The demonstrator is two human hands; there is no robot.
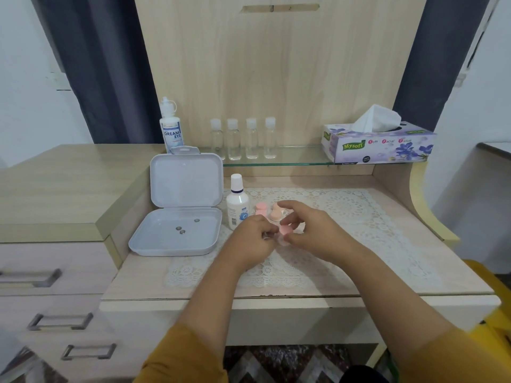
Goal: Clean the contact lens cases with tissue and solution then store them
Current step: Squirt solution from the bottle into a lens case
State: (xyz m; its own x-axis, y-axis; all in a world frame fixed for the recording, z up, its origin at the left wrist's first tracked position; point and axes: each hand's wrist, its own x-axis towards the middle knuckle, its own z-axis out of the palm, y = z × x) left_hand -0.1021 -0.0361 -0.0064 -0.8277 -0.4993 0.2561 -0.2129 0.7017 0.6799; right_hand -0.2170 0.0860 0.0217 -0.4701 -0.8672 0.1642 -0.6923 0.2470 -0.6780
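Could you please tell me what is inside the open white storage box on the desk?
Three small round grey items lie loose on the tray of the storage box; nothing covers its floor, and its raised lid holds nothing.

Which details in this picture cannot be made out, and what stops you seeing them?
Head view only:
- Pink lens case: mostly covered by the left hand and right hand.
- Small bottle: label too small to read.
- Three small round things in the white box: too tiny to identify.
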